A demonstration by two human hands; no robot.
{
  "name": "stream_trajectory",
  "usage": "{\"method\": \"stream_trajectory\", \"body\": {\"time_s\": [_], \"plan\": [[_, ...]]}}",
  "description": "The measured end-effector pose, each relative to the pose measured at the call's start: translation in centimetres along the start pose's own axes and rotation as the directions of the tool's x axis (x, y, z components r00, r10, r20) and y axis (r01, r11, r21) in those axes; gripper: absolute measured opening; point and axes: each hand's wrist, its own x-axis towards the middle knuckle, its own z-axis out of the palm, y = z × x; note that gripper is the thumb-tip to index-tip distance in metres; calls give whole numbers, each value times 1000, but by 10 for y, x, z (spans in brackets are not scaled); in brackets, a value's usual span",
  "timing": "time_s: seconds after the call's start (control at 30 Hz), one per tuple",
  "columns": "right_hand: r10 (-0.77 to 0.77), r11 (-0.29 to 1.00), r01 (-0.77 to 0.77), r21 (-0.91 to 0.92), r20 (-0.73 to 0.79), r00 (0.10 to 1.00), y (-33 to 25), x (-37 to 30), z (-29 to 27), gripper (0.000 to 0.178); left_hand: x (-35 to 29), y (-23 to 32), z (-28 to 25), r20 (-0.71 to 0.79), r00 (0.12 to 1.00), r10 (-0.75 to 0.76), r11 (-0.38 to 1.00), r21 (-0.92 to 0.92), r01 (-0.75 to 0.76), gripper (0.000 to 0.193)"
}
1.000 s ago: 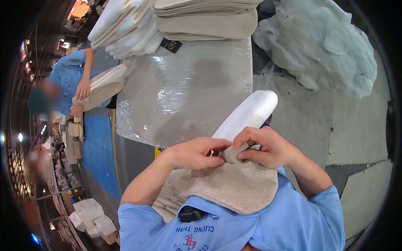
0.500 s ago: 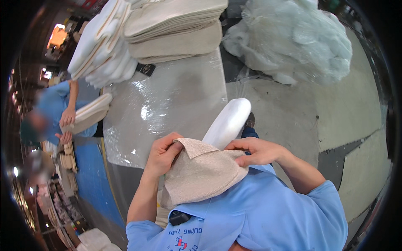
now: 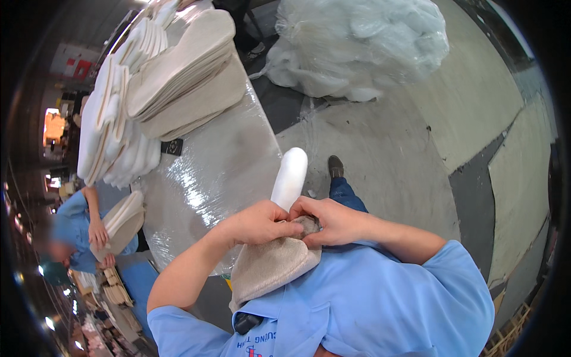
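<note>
A beige fabric cover [image 3: 270, 268] rests against my blue shirt, its upper edge bunched between my hands. My left hand [image 3: 262, 223] is closed on the cover's edge, thumb pressed to the cloth. Right beside it, my right hand [image 3: 327, 223] pinches the same gathered edge with thumb and fingers. Beyond both hands a white padded piece with a rounded end [image 3: 290, 172] sticks up and away from me. Its lower end is hidden behind my hands and the cloth.
A plastic-covered table [image 3: 220, 160] carries a stack of beige fabric pieces [image 3: 184, 65] and folded white padding [image 3: 104, 125]. A wrapped white bundle [image 3: 363, 47] lies at the far side. At left, a co-worker in blue [image 3: 77, 223] handles a similar layered piece [image 3: 122, 229].
My hands have come together at the cover's edge, which is now bunched between them. The folded-back flap no longer shows. My view has swung, so the table appears tilted.
</note>
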Motion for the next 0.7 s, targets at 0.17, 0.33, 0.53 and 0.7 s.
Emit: {"method": "stream_trajectory", "body": {"time_s": [0.17, 0.33, 0.53, 0.7], "plan": [[-34, 837, -89, 540, 213, 976, 46, -16, -21, 67, 5, 1, -8, 97, 992, 85, 993, 79, -92, 32], [75, 826, -141, 546, 142, 987, 81, -10, 1, 32, 9, -2, -13, 139, 973, 186, 979, -106, -172, 26], [32, 761, 94, 642, -181, 983, 89, -15, 27, 11, 26, -8, -12, 235, 967, -100, 901, -391, 189, 30], [16, 894, 125, 430, -311, 950, 76, -13, 36, 14, 41, 0, 0, 235, 961, -148, 887, -398, 234, 29]]}}
